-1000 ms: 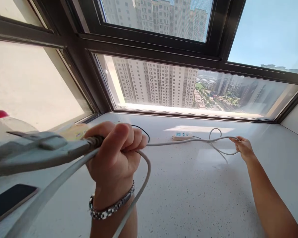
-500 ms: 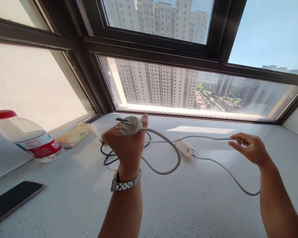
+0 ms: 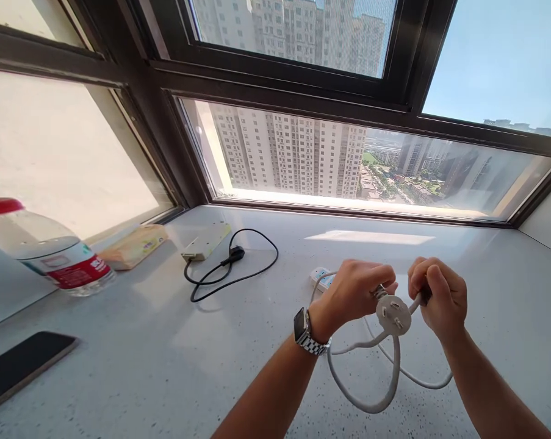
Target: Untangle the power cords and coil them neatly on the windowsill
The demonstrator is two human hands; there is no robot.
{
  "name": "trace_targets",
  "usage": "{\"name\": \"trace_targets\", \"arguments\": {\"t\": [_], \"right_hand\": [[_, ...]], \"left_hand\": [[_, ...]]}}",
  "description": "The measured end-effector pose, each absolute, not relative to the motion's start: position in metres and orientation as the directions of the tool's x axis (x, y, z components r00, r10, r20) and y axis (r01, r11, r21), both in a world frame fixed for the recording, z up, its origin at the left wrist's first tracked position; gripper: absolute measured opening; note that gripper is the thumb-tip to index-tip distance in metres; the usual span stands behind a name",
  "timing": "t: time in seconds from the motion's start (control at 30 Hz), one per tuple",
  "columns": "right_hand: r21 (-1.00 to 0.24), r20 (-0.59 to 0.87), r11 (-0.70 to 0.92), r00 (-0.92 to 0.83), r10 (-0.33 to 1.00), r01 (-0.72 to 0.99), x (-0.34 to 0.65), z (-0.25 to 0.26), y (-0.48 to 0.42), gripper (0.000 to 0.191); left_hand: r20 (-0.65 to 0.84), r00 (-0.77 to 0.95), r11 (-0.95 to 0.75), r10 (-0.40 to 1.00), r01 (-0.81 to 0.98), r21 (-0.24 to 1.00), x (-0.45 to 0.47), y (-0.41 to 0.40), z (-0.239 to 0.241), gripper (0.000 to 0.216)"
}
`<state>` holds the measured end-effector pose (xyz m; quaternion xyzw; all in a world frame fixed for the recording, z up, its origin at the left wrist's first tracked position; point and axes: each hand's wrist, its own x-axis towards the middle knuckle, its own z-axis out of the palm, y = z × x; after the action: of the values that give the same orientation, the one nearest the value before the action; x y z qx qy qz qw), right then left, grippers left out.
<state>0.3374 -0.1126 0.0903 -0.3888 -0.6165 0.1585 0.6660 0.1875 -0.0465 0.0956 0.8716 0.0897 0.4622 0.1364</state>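
A: What's the left hand (image 3: 357, 289) up to?
B: Fingers curled tight around the grey cord (image 3: 396, 366), right at the neck of the plug (image 3: 393, 315), and its three pins face us!
A: And the right hand (image 3: 440, 296)?
B: A closed fist, clamping cord just beside the plug. The plug sits between both hands, over the speckled counter (image 3: 188, 378).
A: The slack?
B: Loops below the hands! The power strip (image 3: 321, 278) lies on the counter, partly hidden behind the left hand.
A: Off to the left?
B: A black plug (image 3: 237, 253) near a pale box (image 3: 208, 241), then a soft packet (image 3: 133, 247), a red-capped bottle (image 3: 60, 256), and a phone (image 3: 23, 369)!
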Motion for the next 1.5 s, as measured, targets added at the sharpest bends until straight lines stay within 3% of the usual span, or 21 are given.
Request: {"name": "trace_targets", "arguments": {"t": [0.17,0.37,0.47,0.6,0.73,0.8,0.9,1.03,1.17,1.33,1.43,1.5], "right_hand": [[-0.874,0.462,0.485,0.265,0.846,-0.024,0.328,0.09,-0.113,0.042],[-0.933,0.331,0.356,0.267,0.905,-0.053,0.32,0.091,-0.11,0.044],[-0.944,0.303,0.324,0.232,0.924,-0.058,0.318,0.089,-0.106,0.05],[-0.962,0.253,0.258,0.064,0.965,-0.091,0.32,0.087,-0.1,0.057],[-0.994,0.096,0.077,-0.303,0.948,-0.074,0.327,0.086,-0.095,0.06],[-0.998,-0.007,-0.034,-0.458,0.889,-0.051,0.333,0.083,-0.091,0.051],[-0.992,-0.103,-0.124,-0.526,0.845,-0.005,0.345,0.074,-0.081,0.041],[-0.988,-0.148,-0.102,-0.489,0.86,0.12,0.367,0.059,-0.063,0.034],[-0.977,-0.124,-0.071,-0.267,0.956,0.201,0.392,0.058,-0.045,0.042],[-0.955,0.048,-0.001,0.157,0.986,0.297,0.409,0.077,-0.049,0.042],[-0.863,0.276,0.095,0.306,0.911,0.497,0.391,0.084,-0.068,0.044],[-0.8,0.413,0.219,0.247,0.877,0.559,0.366,0.086,-0.086,0.048]], "left_hand": [[0.717,0.63,-0.905,0.3,-0.049,0.422,0.186,-0.047,0.096,0.016],[0.722,0.637,-0.832,0.271,-0.222,0.508,0.189,-0.053,0.097,0.014],[0.715,0.607,-0.739,0.347,-0.292,0.607,0.194,-0.055,0.096,0.021],[0.681,0.408,-0.6,0.608,-0.325,0.731,0.19,-0.049,0.1,0.032],[0.522,0.097,-0.409,0.847,-0.508,0.758,0.177,-0.036,0.111,0.051],[0.449,-0.041,-0.385,0.893,-0.588,0.712,0.167,-0.027,0.117,0.059],[0.428,-0.197,-0.453,0.882,-0.606,0.654,0.15,-0.018,0.125,0.064],[0.424,-0.119,-0.384,0.898,-0.685,0.62,0.125,-0.013,0.132,0.068],[0.404,-0.071,-0.317,0.912,-0.747,0.584,0.116,-0.012,0.134,0.07],[0.43,-0.115,-0.383,0.895,-0.692,0.612,0.13,-0.012,0.128,0.068],[0.492,-0.245,-0.545,0.835,-0.483,0.685,0.141,-0.014,0.122,0.062],[0.578,-0.348,-0.663,0.739,-0.217,0.717,0.148,-0.015,0.117,0.058]]}}
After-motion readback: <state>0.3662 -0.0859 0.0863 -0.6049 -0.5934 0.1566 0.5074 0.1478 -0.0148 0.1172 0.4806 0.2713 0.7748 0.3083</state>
